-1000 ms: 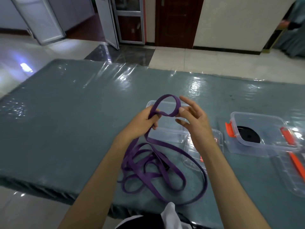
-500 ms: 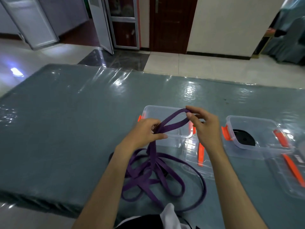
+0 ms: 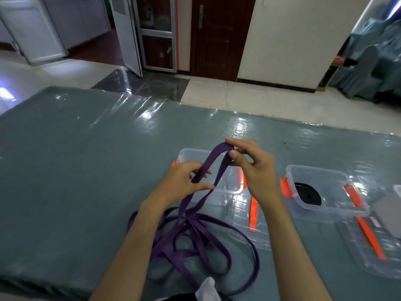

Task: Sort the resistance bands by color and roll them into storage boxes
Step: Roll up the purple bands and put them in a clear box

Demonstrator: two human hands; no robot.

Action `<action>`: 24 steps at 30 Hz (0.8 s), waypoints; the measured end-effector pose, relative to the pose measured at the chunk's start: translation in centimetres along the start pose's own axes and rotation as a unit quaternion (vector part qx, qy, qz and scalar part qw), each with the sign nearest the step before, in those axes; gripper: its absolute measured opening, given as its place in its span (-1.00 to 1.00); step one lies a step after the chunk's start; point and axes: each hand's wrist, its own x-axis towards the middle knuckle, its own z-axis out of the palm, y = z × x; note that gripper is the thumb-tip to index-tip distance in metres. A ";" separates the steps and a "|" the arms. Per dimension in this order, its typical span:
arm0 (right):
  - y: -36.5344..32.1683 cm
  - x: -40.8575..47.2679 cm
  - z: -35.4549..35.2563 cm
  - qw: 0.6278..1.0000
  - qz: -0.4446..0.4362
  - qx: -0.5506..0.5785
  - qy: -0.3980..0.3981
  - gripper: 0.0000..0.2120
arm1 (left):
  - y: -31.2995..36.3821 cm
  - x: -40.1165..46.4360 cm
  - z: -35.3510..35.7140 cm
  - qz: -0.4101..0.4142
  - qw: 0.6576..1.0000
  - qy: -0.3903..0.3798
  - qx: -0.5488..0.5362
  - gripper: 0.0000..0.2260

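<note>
Both my hands, left hand (image 3: 184,181) and right hand (image 3: 253,170), fingers pinching purple band (image 3: 208,168) fold over clear box (image 3: 188,154).

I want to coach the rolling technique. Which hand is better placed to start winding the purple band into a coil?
Probably right. The right hand pinches the folded end of the band at the top, while the left hand holds both strands lower down to feed them.

The counter (image 3: 65,170) carries a grey-green cover under glossy clear film. Near its front edge lie the purple band (image 3: 195,246) coils, two clear boxes (image 3: 325,198) and two orange-clipped lids (image 3: 368,242), toward the right.
</note>
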 end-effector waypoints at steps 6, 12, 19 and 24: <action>0.7 0.0 0.4 1.000 0.024 0.011 -0.011 -0.75 | 0.4 0.1 1.3 -0.034 0.997 -0.008 -0.070 -0.58; 1.3 0.4 0.7 0.999 0.046 -0.007 0.006 -0.74 | -0.2 -0.1 1.7 -0.049 0.982 -0.004 -0.185 -0.72; 2.8 0.8 0.3 0.992 0.104 -0.073 0.007 -0.64 | 0.0 0.4 0.2 -0.040 0.961 0.044 -0.270 -0.82; 3.7 1.1 0.7 0.975 0.078 -0.210 -0.014 -0.70 | 0.1 1.1 -1.4 -0.026 0.970 0.067 -0.230 -0.81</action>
